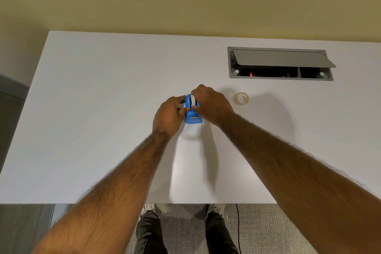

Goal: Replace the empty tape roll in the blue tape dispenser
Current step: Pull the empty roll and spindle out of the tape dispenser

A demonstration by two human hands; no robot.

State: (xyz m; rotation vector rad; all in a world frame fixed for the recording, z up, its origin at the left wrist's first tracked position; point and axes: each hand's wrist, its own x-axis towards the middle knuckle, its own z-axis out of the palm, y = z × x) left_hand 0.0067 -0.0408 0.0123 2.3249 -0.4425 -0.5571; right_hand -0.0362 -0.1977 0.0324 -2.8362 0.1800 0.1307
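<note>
The blue tape dispenser (193, 118) stands on the white table (103, 109), its cutter end facing me. My left hand (169, 116) grips its left side. From the right, my right hand (212, 105) closes over the top, with fingers on the white roll (193, 100) seated in the dispenser. A clear tape roll (241, 99) lies flat on the table to the right, apart from both hands.
A grey cable box (280, 63) with its lid propped up is set into the table at the back right. The yellow wall runs behind the table. Below the near edge I see carpet, a black cable (238, 227) and the person's legs.
</note>
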